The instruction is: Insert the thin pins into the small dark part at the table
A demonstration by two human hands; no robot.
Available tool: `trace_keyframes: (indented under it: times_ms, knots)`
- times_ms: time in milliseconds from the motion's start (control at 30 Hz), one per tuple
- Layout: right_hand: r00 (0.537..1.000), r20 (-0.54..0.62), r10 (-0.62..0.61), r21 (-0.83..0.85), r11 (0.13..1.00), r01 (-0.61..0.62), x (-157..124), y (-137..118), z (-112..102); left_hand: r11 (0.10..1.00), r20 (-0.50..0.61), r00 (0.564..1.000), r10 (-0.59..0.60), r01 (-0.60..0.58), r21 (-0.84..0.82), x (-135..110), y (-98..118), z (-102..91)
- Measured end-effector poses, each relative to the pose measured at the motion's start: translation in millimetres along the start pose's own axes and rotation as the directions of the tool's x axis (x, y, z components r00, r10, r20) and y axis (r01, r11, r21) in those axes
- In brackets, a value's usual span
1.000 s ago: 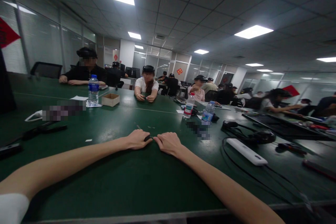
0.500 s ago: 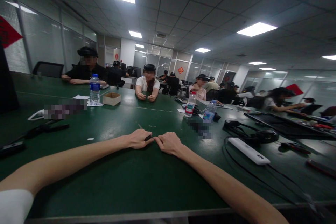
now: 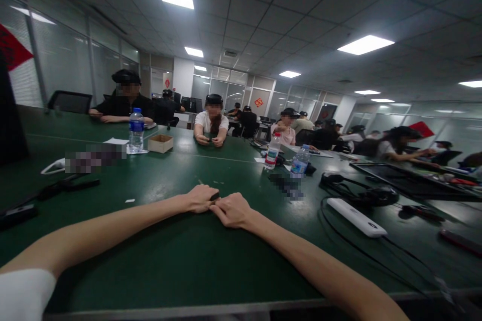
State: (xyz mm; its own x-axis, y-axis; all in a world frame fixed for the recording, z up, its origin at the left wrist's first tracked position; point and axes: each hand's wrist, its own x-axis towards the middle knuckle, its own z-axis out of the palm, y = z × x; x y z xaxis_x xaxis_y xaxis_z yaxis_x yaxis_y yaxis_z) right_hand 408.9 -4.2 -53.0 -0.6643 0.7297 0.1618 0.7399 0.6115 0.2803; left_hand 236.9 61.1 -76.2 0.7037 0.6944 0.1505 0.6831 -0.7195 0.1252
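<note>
Both my arms stretch forward over the green table [image 3: 158, 271], and the hands meet near its middle. My left hand [image 3: 200, 198] is closed around a small black object [image 3: 214, 196], whose dark end shows past the fingers; its kind is too small to make out. My right hand [image 3: 232, 209] is closed too, its fingertips pressed against the left hand's fingers just below that object. Whether the right fingers pinch anything is hidden. A small white scrap [image 3: 130, 200] lies left of the left hand.
A white power strip [image 3: 356, 215] with cable and a black headset [image 3: 357, 190] lie to the right. Farther back stand water bottles [image 3: 136, 130] and a small open box [image 3: 160, 144]. A person [image 3: 211, 123] sits opposite; a black tray [image 3: 406, 180] is at far right.
My right hand has shifted slightly left and closer, its fingers now overlapping the left hand's fingertips. The left hand stays nearly in place, the black object a little more upright.
</note>
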Motion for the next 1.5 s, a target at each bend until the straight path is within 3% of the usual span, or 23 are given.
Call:
trace_keyframes:
  times_ms: [267,933,1200,1300,1400,1500]
  knots:
    - [0.970,0.023,0.240,-0.033,0.970,-0.239,-8.7,23.6,2.0,0.999,-0.070,0.997,0.044,-0.044,0.000,-3.0,-0.4,1.8]
    - [0.967,0.049,0.249,-0.081,0.966,-0.244,-5.5,16.2,-1.3,0.998,-0.079,0.995,0.059,-0.056,0.038,-2.9,-0.6,3.2]
    - [0.982,0.027,0.187,-0.056,0.981,-0.185,-8.5,20.3,-5.7,0.993,-0.076,0.991,0.113,-0.110,0.040,-3.4,-4.0,4.2]
    - [0.999,-0.007,0.048,-0.032,0.998,-0.048,-6.3,7.2,-7.7,0.997,-0.064,0.996,0.067,-0.063,0.050,0.2,-4.1,4.1]
    - [0.986,-0.077,-0.145,-0.030,0.989,0.143,-0.9,-16.4,-8.7,0.998,-0.045,0.999,0.024,-0.021,0.067,4.0,-5.1,4.9]
    - [0.973,-0.131,-0.188,-0.012,0.982,0.188,3.1,-26.6,-7.5,0.997,-0.028,0.999,0.028,-0.026,0.078,5.0,-6.0,5.1]
